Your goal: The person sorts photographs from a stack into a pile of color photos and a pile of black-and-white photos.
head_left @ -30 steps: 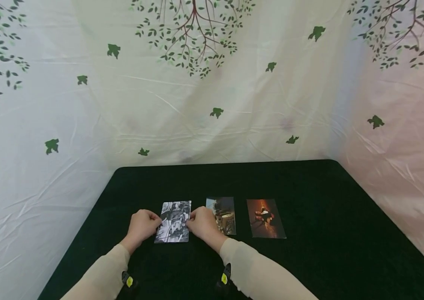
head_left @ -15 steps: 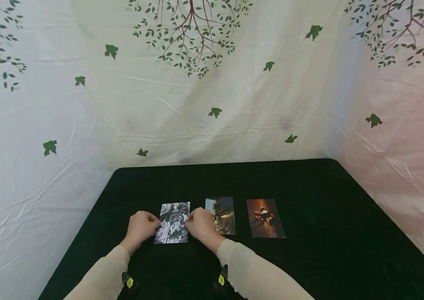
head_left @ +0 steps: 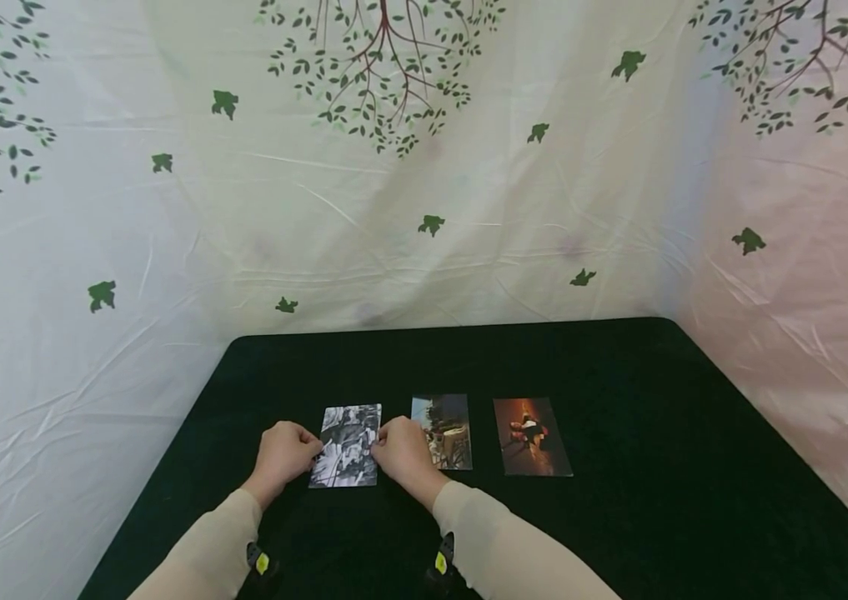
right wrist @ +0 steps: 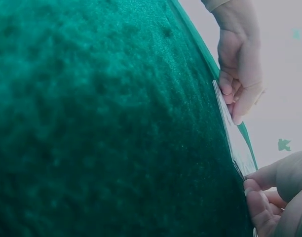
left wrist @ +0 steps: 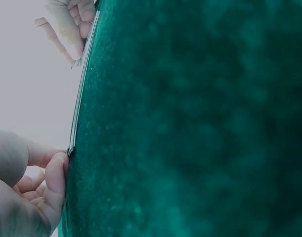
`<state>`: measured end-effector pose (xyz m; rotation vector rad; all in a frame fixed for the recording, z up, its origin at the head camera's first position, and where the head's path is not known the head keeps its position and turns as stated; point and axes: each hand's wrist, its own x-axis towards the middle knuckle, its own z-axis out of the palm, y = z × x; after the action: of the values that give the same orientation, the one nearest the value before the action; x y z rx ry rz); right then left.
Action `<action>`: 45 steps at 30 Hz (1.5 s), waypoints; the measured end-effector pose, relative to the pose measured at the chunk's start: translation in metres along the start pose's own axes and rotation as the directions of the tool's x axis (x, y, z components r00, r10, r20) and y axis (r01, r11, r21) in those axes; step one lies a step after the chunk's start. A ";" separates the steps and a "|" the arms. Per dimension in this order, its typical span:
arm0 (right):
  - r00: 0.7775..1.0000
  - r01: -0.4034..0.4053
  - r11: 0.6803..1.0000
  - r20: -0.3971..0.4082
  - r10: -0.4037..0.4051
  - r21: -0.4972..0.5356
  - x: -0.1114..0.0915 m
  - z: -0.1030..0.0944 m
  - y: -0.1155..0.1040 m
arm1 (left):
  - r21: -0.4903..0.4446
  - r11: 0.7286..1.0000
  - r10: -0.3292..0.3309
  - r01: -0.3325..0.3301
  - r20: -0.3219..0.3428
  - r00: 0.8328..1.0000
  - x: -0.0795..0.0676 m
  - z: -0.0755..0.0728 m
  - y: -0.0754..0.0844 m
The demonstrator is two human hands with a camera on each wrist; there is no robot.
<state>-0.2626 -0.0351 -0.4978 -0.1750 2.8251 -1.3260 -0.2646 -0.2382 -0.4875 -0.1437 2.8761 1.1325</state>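
A black-and-white photo card (head_left: 348, 450) lies on the dark green cloth, and the wrist views show several thin layers stacked at its edge (left wrist: 82, 94). At its left edge my left hand (head_left: 281, 457) pinches the stack between thumb and index finger. My right hand (head_left: 404, 450) pinches the opposite edge the same way, plainly so in the right wrist view, where the stack (right wrist: 235, 140) lies flat between both hands. Just right of it, a landscape photo card (head_left: 455, 433) is partly covered by my right hand. Farther right lies a dark orange photo card (head_left: 531, 436).
Dark green cloth covers the table (head_left: 619, 517), whose far edge meets a pale curtain (head_left: 363, 275) printed with leaves and branches. The curtain also hangs along both sides. Dark wrist bands show at both sleeves.
Hands and stack stay in nearly the same place, the far edge of the stack a touch nearer to me. The other two photo cards have not moved.
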 end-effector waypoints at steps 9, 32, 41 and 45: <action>1.000 0.011 1.000 -0.001 -0.011 -0.011 -0.001 -0.001 0.001 | 0.012 1.000 -0.010 0.010 0.004 1.000 -0.002 0.001 0.002; 0.994 0.051 0.995 -0.087 -0.059 -0.088 -0.003 -0.074 0.018 | -0.017 0.991 0.132 -0.135 -0.106 0.986 -0.013 0.006 0.029; 0.997 0.024 0.950 -0.059 -0.045 -0.310 -0.014 -0.112 0.058 | -0.067 0.962 0.264 -0.263 -0.005 0.965 -0.022 0.048 0.081; 0.999 0.025 0.944 -0.029 -0.036 -0.328 -0.018 -0.106 0.066 | -0.023 0.953 0.302 -0.301 0.034 0.953 -0.021 0.073 0.096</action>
<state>-0.2571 0.0901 -0.4812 -0.2009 3.0650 -0.8585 -0.2529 -0.1175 -0.4740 0.3253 2.9243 1.1866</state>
